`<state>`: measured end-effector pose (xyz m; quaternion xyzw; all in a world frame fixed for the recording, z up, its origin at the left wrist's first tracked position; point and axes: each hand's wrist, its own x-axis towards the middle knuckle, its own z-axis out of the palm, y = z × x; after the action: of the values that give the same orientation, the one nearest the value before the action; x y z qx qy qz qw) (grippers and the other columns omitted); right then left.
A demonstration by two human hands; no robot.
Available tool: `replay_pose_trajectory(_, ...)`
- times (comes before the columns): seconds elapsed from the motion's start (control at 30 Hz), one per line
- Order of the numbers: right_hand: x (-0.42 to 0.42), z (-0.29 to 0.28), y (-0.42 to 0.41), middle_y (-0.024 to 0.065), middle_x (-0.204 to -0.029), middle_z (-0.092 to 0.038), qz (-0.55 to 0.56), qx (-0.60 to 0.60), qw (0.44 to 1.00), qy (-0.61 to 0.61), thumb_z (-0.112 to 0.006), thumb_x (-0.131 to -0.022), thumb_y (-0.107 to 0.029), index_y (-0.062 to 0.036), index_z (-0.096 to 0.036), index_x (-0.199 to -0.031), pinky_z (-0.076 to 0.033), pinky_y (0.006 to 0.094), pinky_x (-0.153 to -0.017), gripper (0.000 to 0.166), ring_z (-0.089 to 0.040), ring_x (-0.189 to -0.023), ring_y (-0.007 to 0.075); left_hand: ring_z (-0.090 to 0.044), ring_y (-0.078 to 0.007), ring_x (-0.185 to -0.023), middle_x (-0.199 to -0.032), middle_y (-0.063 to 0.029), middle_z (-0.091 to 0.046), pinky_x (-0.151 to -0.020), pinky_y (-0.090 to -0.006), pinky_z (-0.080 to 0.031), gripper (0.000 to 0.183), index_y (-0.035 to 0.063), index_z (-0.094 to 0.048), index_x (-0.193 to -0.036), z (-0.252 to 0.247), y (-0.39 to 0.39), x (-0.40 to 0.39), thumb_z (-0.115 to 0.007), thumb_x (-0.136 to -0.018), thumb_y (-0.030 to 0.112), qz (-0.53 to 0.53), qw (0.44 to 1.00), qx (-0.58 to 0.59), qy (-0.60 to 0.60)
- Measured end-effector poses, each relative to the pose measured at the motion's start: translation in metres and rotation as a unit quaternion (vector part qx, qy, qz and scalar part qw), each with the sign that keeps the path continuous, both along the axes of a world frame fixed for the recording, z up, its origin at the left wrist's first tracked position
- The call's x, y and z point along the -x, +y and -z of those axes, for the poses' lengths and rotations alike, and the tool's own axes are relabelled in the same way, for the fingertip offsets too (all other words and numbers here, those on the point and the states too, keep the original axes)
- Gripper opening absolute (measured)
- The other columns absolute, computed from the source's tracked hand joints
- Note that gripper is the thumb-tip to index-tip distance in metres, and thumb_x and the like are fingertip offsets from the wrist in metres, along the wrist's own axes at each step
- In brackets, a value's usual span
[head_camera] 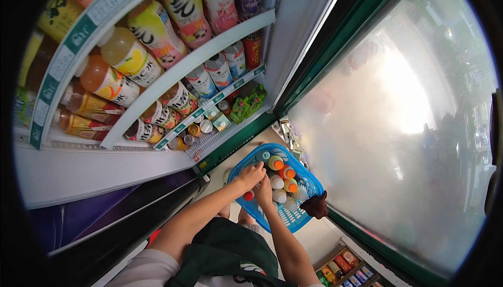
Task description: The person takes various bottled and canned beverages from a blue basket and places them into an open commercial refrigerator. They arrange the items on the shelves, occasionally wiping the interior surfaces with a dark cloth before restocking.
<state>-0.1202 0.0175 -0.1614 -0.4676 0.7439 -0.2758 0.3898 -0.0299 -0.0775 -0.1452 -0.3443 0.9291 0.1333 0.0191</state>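
Note:
A blue plastic basket (314, 181) stands in front of me with several bottles upright inside. Both my hands meet over its near left part, among the bottle tops. My left hand (251, 177) has its fingers bent down beside a bottle with a greenish cap (266, 155). Close against it, my right hand (264, 192) is next to a white-capped bottle (276, 182). Whatever lies under my fingers is hidden. Orange-capped bottles (289, 172) fill the basket's middle, and a red-capped bottle (248, 195) sits left of my right hand.
An upright drinks cooler (220, 47) rises ahead on the left, its curved shelves holding bottles, cans and cartons. Its fogged glass door (377, 129) stands open on the right. A dark brown object (316, 205) is at the basket's right rim. Packaged drinks (342, 263) fill a rack at lower right.

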Motion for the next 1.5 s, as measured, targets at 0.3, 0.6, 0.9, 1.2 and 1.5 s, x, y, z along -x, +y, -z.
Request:
replay_pose_trajectory(0.3, 0.019, -0.080, 0.001, 0.0275, -0.131, -0.053, 0.017, 0.136, 0.991, -0.003, -0.085, -0.073, -0.027, 0.0002, -0.038, -0.144, -0.046, 0.0446, -0.097, 0.089, -0.054, -0.118, 0.0432, -0.066, -0.0380, -0.077, -0.108, -0.0161, -0.052, -0.063, -0.0458, -0.055, 0.034, 0.0080, -0.058, -0.112, -0.153, -0.030, -0.004, -0.067, -0.080, 0.015, 0.014, 0.978, -0.157, 0.134)
replay_pose_trajectory(0.6, 0.038, -0.246, -0.069, 0.0204, -0.113, -0.060, -0.027, 0.345, 0.933, 0.099, -0.084, -0.073, -0.027, 0.0008, -0.044, -0.136, -0.049, 0.0427, -0.083, 0.079, -0.058, -0.102, 0.0375, -0.065, -0.0256, -0.077, -0.101, -0.0056, -0.054, -0.065, -0.0379, -0.052, 0.033, 0.0199, -0.058, -0.120, -0.362, -0.089, -0.022, -0.068, -0.089, 0.024, 0.011, 0.940, -0.077, 0.331)
replay_pose_trajectory(0.9, 0.026, -0.508, -0.191, 0.0172, -0.115, -0.060, -0.005, 0.525, 0.851, -0.001, -0.082, -0.080, -0.024, -0.0017, -0.049, -0.136, -0.051, 0.0366, -0.081, 0.069, -0.061, -0.102, 0.0298, -0.064, -0.0119, -0.083, -0.107, -0.0044, -0.063, -0.072, -0.0264, -0.054, 0.047, 0.0107, -0.055, -0.131, -0.604, -0.153, -0.021, -0.072, -0.087, 0.013, -0.005, 0.827, 0.095, 0.554)
replay_pose_trajectory(1.2, 0.022, -0.692, -0.298, 0.0114, -0.112, -0.063, -0.019, 0.645, 0.764, -0.025, -0.075, -0.088, -0.023, -0.0010, -0.049, -0.138, -0.051, 0.0287, -0.075, 0.060, -0.063, -0.094, 0.0174, -0.067, -0.0267, -0.101, -0.117, -0.0142, -0.064, -0.082, -0.0354, -0.055, 0.044, 0.0028, -0.055, -0.133, -0.712, -0.245, -0.024, -0.064, -0.090, 0.000, 0.020, 0.770, 0.314, 0.554)
replay_pose_trajectory(1.5, 0.014, -0.746, -0.375, 0.0216, -0.129, -0.054, 0.048, 0.634, 0.757, 0.150, -0.074, -0.085, -0.037, 0.0009, -0.044, -0.143, -0.049, 0.0448, -0.092, 0.076, -0.058, -0.112, 0.0396, -0.060, -0.0429, -0.111, -0.127, -0.0255, -0.055, -0.092, -0.0466, -0.052, 0.047, -0.0053, -0.051, -0.130, -0.750, -0.301, -0.018, -0.060, -0.083, -0.006, -0.112, 0.776, 0.394, 0.480)
